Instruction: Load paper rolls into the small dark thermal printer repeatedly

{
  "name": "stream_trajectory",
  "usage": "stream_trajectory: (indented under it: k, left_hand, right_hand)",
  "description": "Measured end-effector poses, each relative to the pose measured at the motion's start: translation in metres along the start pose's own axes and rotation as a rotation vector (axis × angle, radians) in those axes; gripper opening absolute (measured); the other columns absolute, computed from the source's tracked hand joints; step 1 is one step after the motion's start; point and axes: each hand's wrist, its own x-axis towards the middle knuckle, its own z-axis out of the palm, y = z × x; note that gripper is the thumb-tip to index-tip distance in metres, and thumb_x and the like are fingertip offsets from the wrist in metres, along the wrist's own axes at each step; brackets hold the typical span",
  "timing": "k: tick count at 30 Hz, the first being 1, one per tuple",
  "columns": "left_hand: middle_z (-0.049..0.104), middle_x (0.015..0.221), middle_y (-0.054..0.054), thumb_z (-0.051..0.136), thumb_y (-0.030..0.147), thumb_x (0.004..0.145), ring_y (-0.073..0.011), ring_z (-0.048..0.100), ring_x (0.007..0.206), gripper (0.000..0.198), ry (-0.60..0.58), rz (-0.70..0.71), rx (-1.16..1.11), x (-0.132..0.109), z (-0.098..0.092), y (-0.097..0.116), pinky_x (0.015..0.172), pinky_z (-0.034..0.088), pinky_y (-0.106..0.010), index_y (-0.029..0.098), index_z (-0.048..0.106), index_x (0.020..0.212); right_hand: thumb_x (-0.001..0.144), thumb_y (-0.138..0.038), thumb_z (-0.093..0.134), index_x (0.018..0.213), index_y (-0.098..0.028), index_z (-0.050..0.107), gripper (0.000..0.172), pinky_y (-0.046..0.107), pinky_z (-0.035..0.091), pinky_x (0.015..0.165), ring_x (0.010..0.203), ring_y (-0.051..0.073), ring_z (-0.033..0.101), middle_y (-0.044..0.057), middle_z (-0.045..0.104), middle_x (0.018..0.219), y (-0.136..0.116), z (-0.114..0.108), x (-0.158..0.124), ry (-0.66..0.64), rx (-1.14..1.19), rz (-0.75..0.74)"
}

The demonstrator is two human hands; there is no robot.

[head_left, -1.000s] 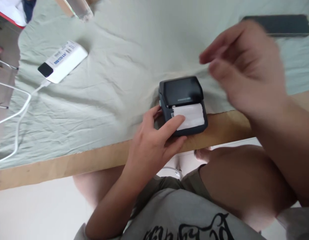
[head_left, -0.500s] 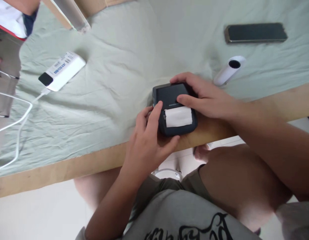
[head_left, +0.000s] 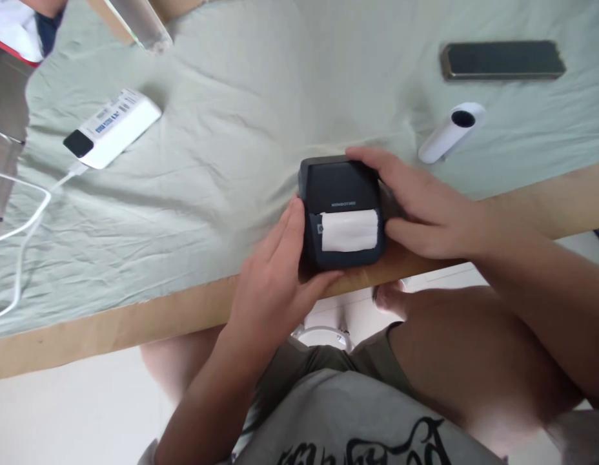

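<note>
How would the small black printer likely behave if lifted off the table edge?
Probably rigid: the black printer has a boxy hard shell. Likely light: it fits between the left hand and right hand. Its white paper strip looks floppy and tearable.

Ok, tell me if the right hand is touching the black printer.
Touching: head view shows the right hand clasping the black printer along its right side.

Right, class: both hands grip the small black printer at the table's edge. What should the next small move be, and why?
Probably slide the printer a little further onto the green cloth. Its near end sits on the bare wooden table edge, close to the drop, and the left hand and right hand hold its two sides, so a short push looks easy.
</note>
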Motion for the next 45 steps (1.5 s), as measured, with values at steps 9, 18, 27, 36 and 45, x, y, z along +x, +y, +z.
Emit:
stream_trajectory:
  k: [9, 18, 27, 36, 45]
  left_hand:
    - [0.061, 0.181, -0.014, 0.091, 0.050, 0.103, -0.0407, 0.068, 0.160, 0.107, 0.012, -0.057, 0.044, -0.003, -0.002, 0.008, 0.116, 0.071, -0.049, 0.033, 0.027, 0.187]
    - [0.082, 0.151, -0.016, 0.092, 0.070, 0.098, -0.0433, 0.085, 0.128, 0.106, -0.005, -0.174, 0.029, -0.005, -0.006, 0.006, 0.097, 0.075, -0.051, 0.029, 0.043, 0.183]
    - [0.084, 0.148, -0.020, 0.091, 0.071, 0.097, -0.0424, 0.087, 0.124, 0.103, -0.002, -0.145, 0.065, -0.003, -0.002, 0.002, 0.097, 0.074, -0.049, 0.015, 0.052, 0.175]
    - [0.075, 0.162, -0.019, 0.092, 0.061, 0.094, -0.0424, 0.077, 0.144, 0.100, 0.038, -0.147, 0.075, -0.001, 0.001, 0.006, 0.107, 0.071, -0.048, 0.018, 0.051, 0.175]
    - [0.063, 0.171, -0.019, 0.095, 0.064, 0.088, -0.0453, 0.065, 0.157, 0.103, 0.009, -0.196, 0.070, 0.002, -0.001, 0.006, 0.113, 0.070, -0.053, 0.022, 0.057, 0.174]
  right_hand:
    - [0.099, -0.025, 0.050, 0.181, -0.033, 0.037, 0.083, 0.072, 0.055, 0.135, 0.162, 0.038, 0.062, 0.003, 0.056, 0.182, 0.002, -0.005, 0.013, -0.025, -0.001, -0.019]
    - [0.092, -0.027, 0.057, 0.185, -0.033, 0.034, 0.096, 0.068, 0.061, 0.129, 0.151, 0.039, 0.070, 0.005, 0.065, 0.172, -0.006, 0.003, 0.013, -0.005, 0.077, 0.172]
    - [0.088, -0.027, 0.061, 0.185, -0.031, 0.036, 0.100, 0.071, 0.052, 0.139, 0.163, 0.040, 0.063, 0.006, 0.058, 0.180, 0.000, 0.005, 0.014, 0.025, 0.127, 0.175]
    - [0.086, -0.028, 0.057, 0.186, -0.033, 0.032, 0.103, 0.076, 0.052, 0.136, 0.162, 0.041, 0.063, 0.003, 0.061, 0.177, -0.001, 0.010, 0.015, 0.027, 0.150, 0.219]
    - [0.091, -0.032, 0.059, 0.182, -0.039, 0.032, 0.094, 0.074, 0.053, 0.137, 0.156, 0.041, 0.067, 0.005, 0.066, 0.171, -0.004, 0.005, 0.013, 0.007, 0.117, 0.221]
